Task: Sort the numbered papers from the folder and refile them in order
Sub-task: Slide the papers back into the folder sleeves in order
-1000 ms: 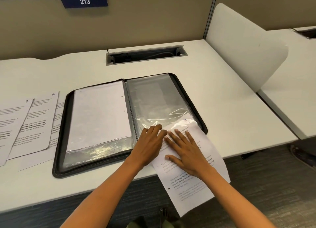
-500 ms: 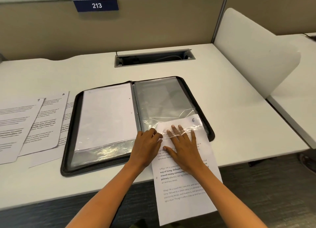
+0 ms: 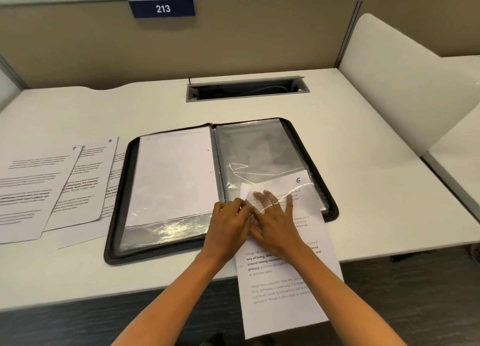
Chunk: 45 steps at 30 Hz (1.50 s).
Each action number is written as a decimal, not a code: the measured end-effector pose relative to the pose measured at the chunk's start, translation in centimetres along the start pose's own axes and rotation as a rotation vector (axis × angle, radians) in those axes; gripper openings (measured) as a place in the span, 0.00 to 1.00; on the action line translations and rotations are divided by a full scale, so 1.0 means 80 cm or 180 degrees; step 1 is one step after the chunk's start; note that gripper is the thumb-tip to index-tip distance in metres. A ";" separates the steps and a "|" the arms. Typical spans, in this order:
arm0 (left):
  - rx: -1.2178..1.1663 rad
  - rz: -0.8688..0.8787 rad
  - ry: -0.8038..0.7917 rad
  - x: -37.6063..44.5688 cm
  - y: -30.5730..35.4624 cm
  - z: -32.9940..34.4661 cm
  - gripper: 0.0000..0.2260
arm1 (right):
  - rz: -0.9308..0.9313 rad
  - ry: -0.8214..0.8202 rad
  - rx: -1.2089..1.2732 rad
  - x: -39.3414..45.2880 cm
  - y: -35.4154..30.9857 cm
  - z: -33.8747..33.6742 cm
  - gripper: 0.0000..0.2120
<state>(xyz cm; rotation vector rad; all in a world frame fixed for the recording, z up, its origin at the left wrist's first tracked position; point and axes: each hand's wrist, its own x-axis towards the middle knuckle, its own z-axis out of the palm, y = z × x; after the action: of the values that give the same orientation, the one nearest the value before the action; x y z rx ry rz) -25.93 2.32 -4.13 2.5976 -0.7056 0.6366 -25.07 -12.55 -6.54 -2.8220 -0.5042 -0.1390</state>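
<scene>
Near the desk's front edge, sheet 6 [image 3: 285, 241] has slid deeper into the folder's [image 3: 306, 148] right sleeve [image 3: 259, 151], the flat right hand [image 3: 275, 223] pushing it and the left hand [image 3: 230, 223] pinching the sleeve mouth, so refiling advances.

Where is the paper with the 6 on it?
The paper marked 6 is partly slid into the folder's right sleeve, under the right hand, its lower half overhanging the desk edge.

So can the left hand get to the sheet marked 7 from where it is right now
Probably yes. The sheet marked 7 lies uncovered on top of the other papers, left of the folder. The left hand would first have to let go at the sleeve opening, then cross the folder.
</scene>
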 end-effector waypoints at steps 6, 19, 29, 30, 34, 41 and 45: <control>0.0010 0.0041 0.0005 0.000 -0.001 -0.004 0.05 | 0.0052 0.0129 -0.0214 0.015 0.000 0.004 0.24; 0.0097 0.0084 -0.0284 0.005 -0.007 -0.001 0.09 | -0.0294 -0.0081 -0.0586 0.028 0.000 0.015 0.24; 0.0226 -0.0307 -0.0585 0.007 -0.013 0.008 0.20 | 0.0235 0.0278 -0.0168 -0.013 0.027 -0.001 0.26; 0.0247 -0.0350 -0.0730 0.006 -0.015 0.009 0.23 | 0.0278 0.0319 -0.0241 -0.025 0.029 -0.002 0.28; 0.0237 -0.0437 -0.1221 -0.003 -0.025 0.020 0.29 | 0.0305 0.0093 -0.0467 -0.048 0.039 0.000 0.34; 0.0079 -0.0250 -0.1682 -0.006 -0.028 0.022 0.28 | 0.0490 -0.0170 -0.0332 -0.013 0.039 0.000 0.35; -0.0031 -0.0350 -0.1804 -0.003 -0.027 0.016 0.28 | 0.0402 -0.0261 -0.0219 0.011 0.048 0.002 0.34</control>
<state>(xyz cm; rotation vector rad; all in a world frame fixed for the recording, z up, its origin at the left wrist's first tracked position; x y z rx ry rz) -24.50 3.60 -5.79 2.7972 -0.7094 -0.1528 -22.86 -15.68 -7.54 -2.9265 -0.3432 -0.0159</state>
